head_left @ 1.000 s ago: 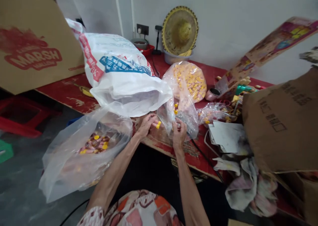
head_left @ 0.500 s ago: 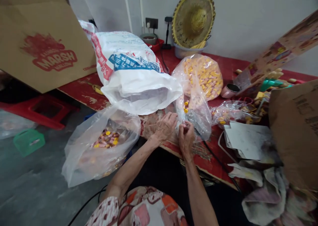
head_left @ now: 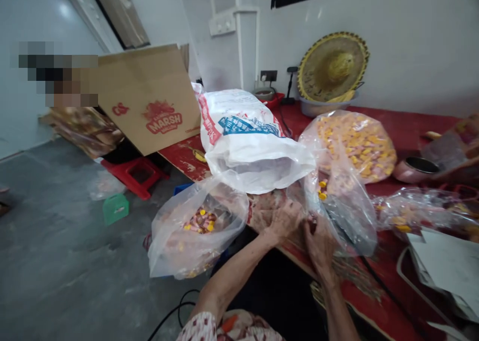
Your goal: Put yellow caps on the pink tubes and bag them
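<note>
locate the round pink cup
In the head view, the round pink cup sits at right on the worn red table, beside the clear plastic bag of yellow-and-pink pieces.

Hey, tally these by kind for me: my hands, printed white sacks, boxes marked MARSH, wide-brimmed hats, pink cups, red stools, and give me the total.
Hands: 2, left hand and right hand
Printed white sack: 1
MARSH box: 1
Wide-brimmed hat: 1
Pink cup: 1
Red stool: 1
Total: 7

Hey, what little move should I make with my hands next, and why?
Perhaps bring the left hand's fingertips to the right hand's: both hands are close together at the table's front edge, beside a clear bag with yellow-ended pieces inside. Whether either hand holds a piece is hidden.
</note>
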Demonstrator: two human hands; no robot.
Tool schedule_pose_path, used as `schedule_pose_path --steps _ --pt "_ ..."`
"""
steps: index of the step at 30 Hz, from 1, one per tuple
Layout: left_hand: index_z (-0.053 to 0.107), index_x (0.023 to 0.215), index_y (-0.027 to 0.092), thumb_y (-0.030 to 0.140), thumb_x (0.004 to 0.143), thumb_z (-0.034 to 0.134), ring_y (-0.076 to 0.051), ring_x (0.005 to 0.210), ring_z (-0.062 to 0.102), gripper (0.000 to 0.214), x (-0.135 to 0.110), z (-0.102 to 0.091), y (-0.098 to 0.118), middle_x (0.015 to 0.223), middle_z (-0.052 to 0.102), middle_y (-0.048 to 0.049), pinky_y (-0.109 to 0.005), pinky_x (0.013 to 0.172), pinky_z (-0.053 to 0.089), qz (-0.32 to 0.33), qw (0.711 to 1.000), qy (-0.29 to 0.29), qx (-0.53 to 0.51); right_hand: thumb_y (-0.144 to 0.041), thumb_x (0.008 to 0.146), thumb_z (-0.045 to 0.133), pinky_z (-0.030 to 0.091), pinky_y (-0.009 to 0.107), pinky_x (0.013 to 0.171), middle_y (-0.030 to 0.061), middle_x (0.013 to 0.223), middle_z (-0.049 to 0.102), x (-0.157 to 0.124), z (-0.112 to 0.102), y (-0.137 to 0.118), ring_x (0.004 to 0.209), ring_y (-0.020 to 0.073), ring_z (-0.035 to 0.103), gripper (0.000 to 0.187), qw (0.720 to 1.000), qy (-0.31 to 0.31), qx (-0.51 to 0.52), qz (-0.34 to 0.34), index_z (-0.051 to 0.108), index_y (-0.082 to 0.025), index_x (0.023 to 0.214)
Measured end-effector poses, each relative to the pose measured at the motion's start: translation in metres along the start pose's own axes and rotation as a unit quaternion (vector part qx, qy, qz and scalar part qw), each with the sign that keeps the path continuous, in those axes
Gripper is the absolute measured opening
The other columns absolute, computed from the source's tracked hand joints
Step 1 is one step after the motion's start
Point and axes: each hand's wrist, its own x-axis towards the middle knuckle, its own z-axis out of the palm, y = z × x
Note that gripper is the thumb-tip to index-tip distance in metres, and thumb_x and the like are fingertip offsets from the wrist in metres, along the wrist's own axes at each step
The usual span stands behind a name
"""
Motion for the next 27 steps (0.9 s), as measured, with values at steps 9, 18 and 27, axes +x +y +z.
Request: schedule_pose_path --steps 9,18,27 --pt "0.056 0.132 0.02 0.015 0.094 0.048 -0.024 0.111 0.064 0.038 -0.005 -0.011 0.001 0.125 0.064 -0.0118 -0.04 0.094 0.059 0.03 0.999 0.035 -0.014 -0.06 0.1 0.041 0.053 0.044 0.088 0.018 0.104 0.07 0.002 -0.004 -0.008 0.09 0.0289 0.066 0.049 0.994 0.104 0.012 -0.021 0.065 -0.017 0.105" --pt "0.048 0.141 0.022 0.02 0.091 0.055 -0.024 0.104 0.069 0.05 0.0 -0.002 -0.004 0.129 0.067 -0.0112 -0.039 0.085 0.062 0.018 0.999 0.013 -0.047 -0.056 0.1 0.04 0.051 0.041 0.083 0.0162 0.097 0.071 0.004 -0.008 -0.011 0.086 0.0285 0.065 0.046 0.993 0.117 0.0 0.007 0.065 -0.018 0.098" --pt "0.049 0.131 0.014 0.018 0.089 0.054 -0.029 0.101 0.07 0.043 0.003 0.005 0.007 0.124 0.066 -0.0162 -0.042 0.08 0.062 0.049 0.998 -0.038 -0.005 -0.066 0.1 0.036 0.049 0.042 0.082 0.0158 0.093 0.068 0.003 -0.006 -0.003 0.085 0.029 0.06 0.057 0.998 0.053 0.01 -0.035 0.064 -0.017 0.093"
